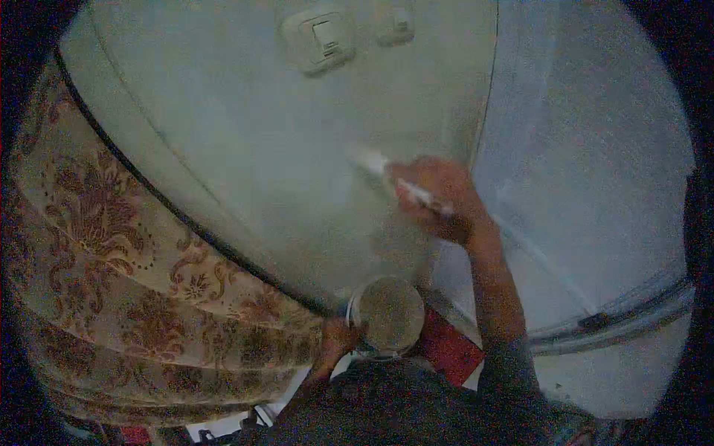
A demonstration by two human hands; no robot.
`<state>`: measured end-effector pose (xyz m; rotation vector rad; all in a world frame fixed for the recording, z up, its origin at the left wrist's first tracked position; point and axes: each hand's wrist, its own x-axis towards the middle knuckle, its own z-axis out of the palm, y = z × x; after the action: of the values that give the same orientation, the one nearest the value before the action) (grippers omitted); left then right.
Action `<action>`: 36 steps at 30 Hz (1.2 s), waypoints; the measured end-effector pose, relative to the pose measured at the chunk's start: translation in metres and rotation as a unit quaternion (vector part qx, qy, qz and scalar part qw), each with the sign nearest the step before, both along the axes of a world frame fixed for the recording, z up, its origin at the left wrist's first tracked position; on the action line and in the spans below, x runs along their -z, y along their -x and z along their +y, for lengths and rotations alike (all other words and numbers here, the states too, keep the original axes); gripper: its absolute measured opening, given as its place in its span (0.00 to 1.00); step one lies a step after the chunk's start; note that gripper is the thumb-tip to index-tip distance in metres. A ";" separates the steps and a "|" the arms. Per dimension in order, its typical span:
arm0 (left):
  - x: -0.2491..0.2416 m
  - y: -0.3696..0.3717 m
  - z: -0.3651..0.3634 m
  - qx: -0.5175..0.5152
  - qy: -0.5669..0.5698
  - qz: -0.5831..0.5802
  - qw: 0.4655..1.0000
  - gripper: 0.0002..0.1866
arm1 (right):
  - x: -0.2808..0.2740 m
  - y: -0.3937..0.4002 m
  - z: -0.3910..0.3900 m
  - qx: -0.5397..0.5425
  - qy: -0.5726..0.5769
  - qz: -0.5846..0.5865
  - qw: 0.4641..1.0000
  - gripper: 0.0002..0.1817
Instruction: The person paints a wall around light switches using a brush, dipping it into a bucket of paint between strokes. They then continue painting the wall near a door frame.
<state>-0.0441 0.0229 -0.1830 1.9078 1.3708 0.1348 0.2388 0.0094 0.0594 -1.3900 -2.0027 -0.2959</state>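
My right hand (439,197) is closed around the handle of a paintbrush (372,161). Its pale, motion-blurred bristles are at the greenish wall (245,141). Low in the view, my left hand (341,337) grips the left side of a round paint bucket (388,316). The bucket is seen from above, and its inside looks pale. How the left fingers wrap round it is partly hidden.
Two switch plates, a larger one (325,41) and a smaller one (396,26), sit high on the wall. A patterned curtain (156,297) hangs at left. At right is a bluish-white surface (587,149) with a thin rod (547,260). Something red (450,346) lies below.
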 end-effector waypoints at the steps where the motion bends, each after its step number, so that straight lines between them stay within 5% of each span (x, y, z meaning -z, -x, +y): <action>1: -0.005 -0.001 -0.002 0.026 -0.008 -0.061 0.998 0.24 | -0.014 0.002 -0.001 0.012 -0.047 0.026 0.998 0.16; 5: -0.014 -0.007 0.004 0.064 -0.026 0.036 0.997 0.26 | -0.039 0.013 0.015 -0.068 -0.199 0.083 0.974 0.18; 10: 0.001 -0.003 0.006 0.088 -0.034 0.061 0.994 0.27 | 0.022 0.019 0.044 -0.124 -0.173 0.049 0.976 0.22; 13: 0.069 0.008 0.004 0.013 -0.019 0.007 1.000 0.25 | 0.057 0.015 0.020 -0.101 -0.070 0.001 0.992 0.24; 15: 0.026 -0.002 -0.002 -0.030 0.043 0.022 0.998 0.24 | 0.057 0.005 0.012 -0.075 0.015 -0.035 0.996 0.24; 17: -0.009 -0.004 -0.014 -0.069 0.110 0.043 0.991 0.23 | 0.039 -0.002 -0.003 -0.086 -0.066 0.044 0.993 0.24; 19: -0.023 0.003 -0.022 -0.042 0.055 -0.163 0.984 0.23 | -0.004 -0.001 -0.014 -0.013 -0.067 0.033 0.997 0.23; 20: -0.007 0.007 -0.014 -0.041 0.060 -0.162 0.984 0.23 | -0.021 0.002 -0.007 0.059 -0.070 0.017 0.996 0.23; 23: 0.037 0.009 -0.006 0.028 -0.093 -0.038 0.995 0.24 | -0.032 0.008 0.012 -0.018 -0.168 0.056 0.984 0.23; 25: 0.031 0.000 -0.015 0.094 -0.403 0.088 0.906 0.27 | -0.030 0.018 0.024 -0.067 -0.212 0.051 0.974 0.22; 26: 0.039 -0.001 -0.011 0.093 -0.405 0.089 0.905 0.27 | -0.025 0.020 0.028 -0.113 -0.254 0.044 0.959 0.22; 28: 0.061 -0.002 0.001 0.033 -0.113 0.101 0.988 0.28 | -0.010 0.021 0.037 -0.110 -0.213 0.044 0.970 0.23; 32: 0.027 0.000 -0.009 0.113 -0.101 0.143 0.978 0.27 | 0.026 0.008 0.015 -0.105 -0.046 0.046 0.992 0.25; 34: 0.009 -0.006 -0.018 -0.089 0.033 0.032 0.995 0.25 | 0.031 -0.008 0.010 -0.102 -0.039 0.054 0.993 0.23; 35: -0.006 -0.014 -0.024 -0.091 0.034 0.029 0.995 0.25 | 0.032 -0.009 0.010 -0.097 -0.032 0.062 0.993 0.21; 36: -0.026 -0.026 -0.031 -0.083 -0.120 -0.056 0.988 0.24 | 0.025 -0.009 0.008 -0.097 -0.030 0.062 0.993 0.21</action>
<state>-0.0181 -0.0080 -0.1568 1.9426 1.4905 0.5016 0.2479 0.0173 0.0343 -1.1389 -1.9910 -0.1769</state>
